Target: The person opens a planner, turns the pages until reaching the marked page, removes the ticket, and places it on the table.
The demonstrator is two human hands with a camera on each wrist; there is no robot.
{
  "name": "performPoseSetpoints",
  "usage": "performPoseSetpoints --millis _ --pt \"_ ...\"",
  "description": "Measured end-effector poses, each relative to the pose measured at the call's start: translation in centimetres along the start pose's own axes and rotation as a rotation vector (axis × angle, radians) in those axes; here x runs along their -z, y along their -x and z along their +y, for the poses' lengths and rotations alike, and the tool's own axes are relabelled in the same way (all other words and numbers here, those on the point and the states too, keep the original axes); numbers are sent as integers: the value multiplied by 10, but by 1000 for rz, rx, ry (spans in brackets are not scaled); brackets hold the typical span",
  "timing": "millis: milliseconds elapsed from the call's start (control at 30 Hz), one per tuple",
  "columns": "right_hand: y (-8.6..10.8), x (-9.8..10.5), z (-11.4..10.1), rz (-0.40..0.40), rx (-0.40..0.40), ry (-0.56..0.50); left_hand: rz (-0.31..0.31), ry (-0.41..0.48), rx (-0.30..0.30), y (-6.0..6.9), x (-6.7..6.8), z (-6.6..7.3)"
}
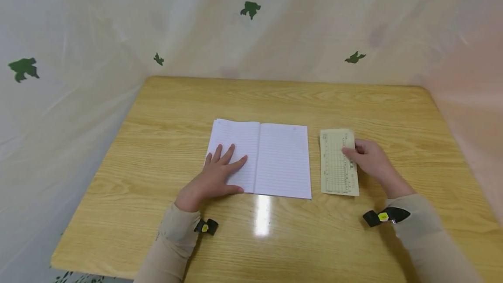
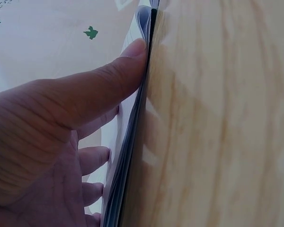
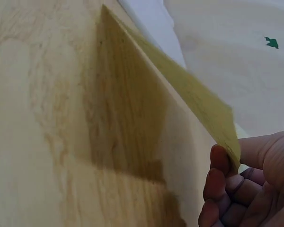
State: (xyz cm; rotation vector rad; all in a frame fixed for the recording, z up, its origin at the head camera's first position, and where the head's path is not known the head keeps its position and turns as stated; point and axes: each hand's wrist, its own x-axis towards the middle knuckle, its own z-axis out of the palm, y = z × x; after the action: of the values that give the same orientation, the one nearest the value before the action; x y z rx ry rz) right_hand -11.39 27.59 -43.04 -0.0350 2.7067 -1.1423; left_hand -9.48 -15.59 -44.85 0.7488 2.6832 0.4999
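Observation:
An open notebook point(image 1: 284, 160) with lined white pages lies flat on the wooden table. My left hand point(image 1: 218, 176) rests spread on its left page, and the left wrist view shows the thumb on the lower page edge point(image 2: 128, 137). To the right of the notebook, my right hand point(image 1: 371, 158) pinches a pale yellow printed slip point(image 1: 334, 163) by its right edge, thumb on top. In the right wrist view the slip point(image 3: 194, 94) is tilted, its held edge raised off the table and curled fingers point(image 3: 215, 187) beneath it. The far side of the slip is hidden there.
The wooden table point(image 1: 275, 99) has rounded back corners. A pale curtain point(image 1: 196, 21) with green bird shapes hangs behind it and at both sides. A bright light reflection lies on the tabletop below the notebook. Each wrist wears a black strap.

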Motion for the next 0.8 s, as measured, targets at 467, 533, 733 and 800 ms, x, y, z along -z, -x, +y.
performPoseSetpoints --millis 467,533,733,800 --pt "-2 -14 -4 33 -20 294 -7 -2 -1 2 4 4" --pt "-2 -14 -3 30 -32 327 -10 1 1 2 4 4" --pt "0 -14 -3 81 -41 388 -9 1 2 2 5 5" --pt "1 -14 -4 98 -38 394 -4 0 4 1 6 5"
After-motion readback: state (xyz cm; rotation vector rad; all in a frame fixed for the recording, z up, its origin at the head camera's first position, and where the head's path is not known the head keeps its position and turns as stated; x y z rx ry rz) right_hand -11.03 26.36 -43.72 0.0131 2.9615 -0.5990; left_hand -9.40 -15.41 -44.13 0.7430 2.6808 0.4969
